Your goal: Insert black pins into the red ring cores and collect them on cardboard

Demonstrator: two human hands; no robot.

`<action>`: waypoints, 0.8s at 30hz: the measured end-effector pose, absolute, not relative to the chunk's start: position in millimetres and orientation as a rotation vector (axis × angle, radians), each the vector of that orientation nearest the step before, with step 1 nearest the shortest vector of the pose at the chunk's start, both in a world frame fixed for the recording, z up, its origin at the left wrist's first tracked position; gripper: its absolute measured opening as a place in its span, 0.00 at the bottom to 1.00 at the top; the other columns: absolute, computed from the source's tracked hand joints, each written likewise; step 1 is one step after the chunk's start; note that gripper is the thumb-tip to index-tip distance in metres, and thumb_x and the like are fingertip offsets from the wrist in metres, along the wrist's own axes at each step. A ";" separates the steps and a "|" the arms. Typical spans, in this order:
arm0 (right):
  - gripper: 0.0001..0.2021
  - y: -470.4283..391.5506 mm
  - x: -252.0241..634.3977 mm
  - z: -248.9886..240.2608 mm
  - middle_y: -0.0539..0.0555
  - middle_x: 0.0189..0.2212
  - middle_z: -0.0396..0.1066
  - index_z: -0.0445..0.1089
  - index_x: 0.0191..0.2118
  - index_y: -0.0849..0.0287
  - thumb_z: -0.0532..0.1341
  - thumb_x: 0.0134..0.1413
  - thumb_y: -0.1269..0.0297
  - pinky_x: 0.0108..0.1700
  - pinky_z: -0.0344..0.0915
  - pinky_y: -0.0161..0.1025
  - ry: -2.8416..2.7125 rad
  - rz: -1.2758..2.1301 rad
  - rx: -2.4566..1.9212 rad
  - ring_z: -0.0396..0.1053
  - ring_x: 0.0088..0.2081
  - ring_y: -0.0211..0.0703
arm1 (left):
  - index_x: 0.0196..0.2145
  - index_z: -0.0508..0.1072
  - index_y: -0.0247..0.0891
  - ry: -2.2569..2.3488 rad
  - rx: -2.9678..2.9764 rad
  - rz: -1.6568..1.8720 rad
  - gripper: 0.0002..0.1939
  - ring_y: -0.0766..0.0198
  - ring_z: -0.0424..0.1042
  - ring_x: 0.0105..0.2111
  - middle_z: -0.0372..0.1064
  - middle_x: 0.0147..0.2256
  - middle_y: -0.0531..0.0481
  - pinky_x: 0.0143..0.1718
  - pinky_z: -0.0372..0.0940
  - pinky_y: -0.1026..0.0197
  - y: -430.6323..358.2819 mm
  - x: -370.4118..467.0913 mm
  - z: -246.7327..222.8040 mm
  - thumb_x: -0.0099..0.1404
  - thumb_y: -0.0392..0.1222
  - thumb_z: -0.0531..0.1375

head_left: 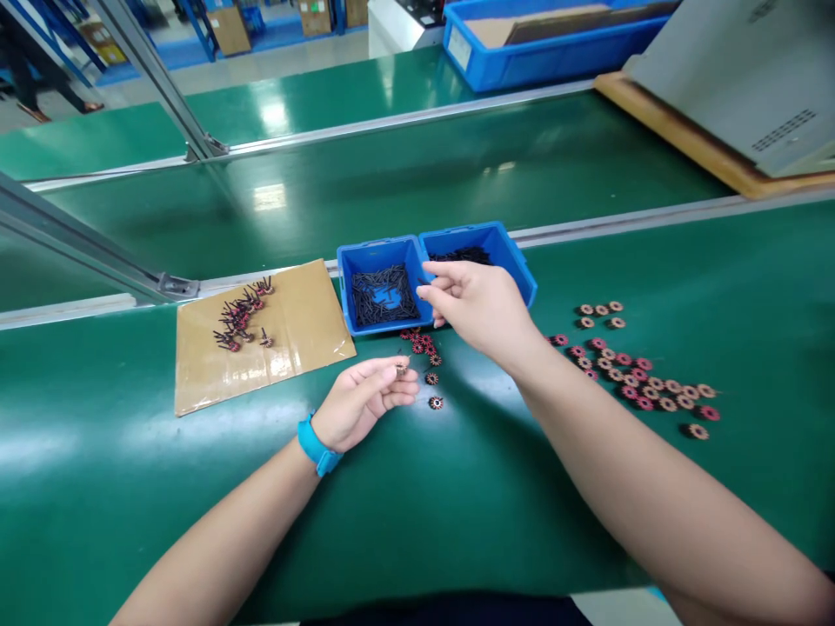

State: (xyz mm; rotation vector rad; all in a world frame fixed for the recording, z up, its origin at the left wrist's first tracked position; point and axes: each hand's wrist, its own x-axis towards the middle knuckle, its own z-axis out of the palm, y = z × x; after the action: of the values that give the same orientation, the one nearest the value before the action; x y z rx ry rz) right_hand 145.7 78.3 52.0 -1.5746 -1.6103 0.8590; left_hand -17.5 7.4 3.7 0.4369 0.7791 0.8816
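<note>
My left hand (369,396), with a blue band at the wrist, holds a small copper-coloured toothed core (401,369) between thumb and fingers. Up and to the right, my right hand (466,300) pinches a short black pin (424,282) in front of the two blue bins. The left bin (380,325) contains many black pins. More dark pins lie in the right bin (527,276), partly hidden by my right hand. Several red and copper cores (436,402) lie on the green table between my hands.
Several cores with black pins sticking out (238,317) stand on a cardboard sheet (293,348) at the left. Many loose cores (643,382) are spread at the right. A metal rail (567,230) runs behind the bins. A large blue crate (548,61) and a grey panel (750,78) are farther back.
</note>
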 end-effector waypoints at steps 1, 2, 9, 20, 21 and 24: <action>0.17 78.1 146.5 51.4 0.51 0.23 0.72 0.71 0.46 0.65 0.60 0.48 0.71 0.28 0.67 0.38 -1.663 0.800 -1.604 0.66 0.19 0.36 | 0.33 0.77 0.36 0.780 0.434 0.884 0.12 0.67 0.74 0.29 0.76 0.30 0.49 0.36 0.67 0.62 7.4 -17.8 3.6 0.50 0.41 0.67; 0.17 74.9 147.8 49.6 0.51 0.23 0.72 0.71 0.47 0.64 0.60 0.49 0.70 0.30 0.67 0.39 -1.708 0.738 -1.604 0.67 0.21 0.36 | 0.33 0.77 0.35 0.780 0.430 0.883 0.11 0.67 0.74 0.29 0.76 0.30 0.48 0.37 0.67 0.61 7.3 -18.0 3.3 0.50 0.40 0.67; 0.09 32.6 156.4 32.6 0.47 0.18 0.69 0.74 0.36 0.59 0.61 0.49 0.64 0.29 0.68 0.37 -1.518 0.986 -1.434 0.67 0.19 0.35 | 0.35 0.77 0.35 0.744 0.402 0.867 0.13 0.65 0.74 0.29 0.76 0.31 0.47 0.38 0.67 0.59 6.7 -19.1 2.7 0.50 0.40 0.67; 0.12 58.5 147.7 40.4 0.55 0.29 0.73 0.73 0.43 0.61 0.57 0.53 0.68 0.36 0.67 0.39 -1.883 0.537 -1.502 0.70 0.28 0.41 | 0.33 0.78 0.36 0.758 0.401 0.880 0.12 0.68 0.73 0.28 0.76 0.30 0.49 0.35 0.67 0.63 8.2 -18.3 4.7 0.49 0.40 0.68; 0.14 64.0 146.8 42.2 0.57 0.31 0.73 0.71 0.46 0.63 0.57 0.53 0.70 0.38 0.67 0.40 -2.002 0.438 -1.533 0.71 0.31 0.43 | 0.33 0.78 0.36 0.761 0.399 0.884 0.12 0.68 0.73 0.28 0.76 0.29 0.49 0.35 0.67 0.63 8.1 -18.3 4.8 0.49 0.41 0.68; 0.19 72.7 147.5 45.5 0.62 0.35 0.73 0.67 0.52 0.70 0.55 0.55 0.73 0.41 0.66 0.39 -2.183 0.296 -1.578 0.71 0.36 0.47 | 0.33 0.78 0.36 0.760 0.394 0.892 0.11 0.69 0.73 0.28 0.76 0.29 0.50 0.34 0.67 0.66 6.9 -17.8 5.6 0.49 0.41 0.68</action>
State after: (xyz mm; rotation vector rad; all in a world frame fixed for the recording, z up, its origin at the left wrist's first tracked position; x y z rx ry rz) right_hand 147.5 72.7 45.5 -1.5784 -2.1827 0.2959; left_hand -17.8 6.9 5.6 0.3935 0.7597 0.8919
